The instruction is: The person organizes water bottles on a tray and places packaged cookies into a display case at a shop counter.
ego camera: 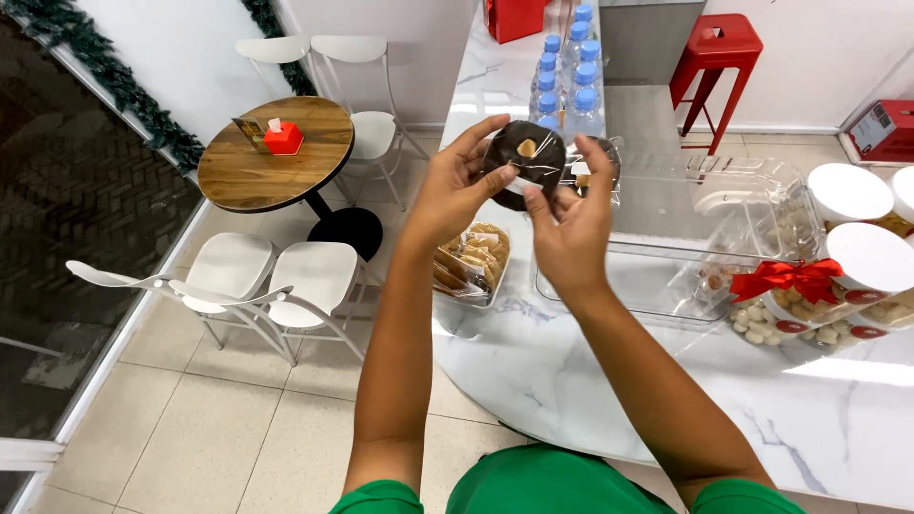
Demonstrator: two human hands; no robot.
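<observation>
**A:** What is at the centre of the view?

**B:** A round dark chocolate cookie [523, 152] in clear wrapping, with a pale nut on top. It is held up in the air above the white marble tabletop [571, 381], in front of a row of water bottles [566, 81] with blue caps.

**A:** How are the hands placed?

**B:** The left hand [455, 186] curls around the cookie's left edge, fingers above and thumb against its face, holding it firmly. The right hand [571, 224] pinches the wrapper at the cookie's lower right between thumb and fingertips, with the other fingers raised.

**A:** What lies close by?

**B:** Just behind the right hand there is a second wrapped dark cookie [598, 162]. Below the hands, a small tray of packed biscuits [473, 262] rests on the tabletop. To the right is a clear plastic box [666, 276] with its lid open, then jars of pale sweets with white lids, one tied with a red bow [788, 278].

**A:** And farther off?

**B:** To the left, on the tiled floor, a round wooden table [276, 157] stands among white chairs [238, 276]. A red stool [714, 57] stands at the back.
</observation>
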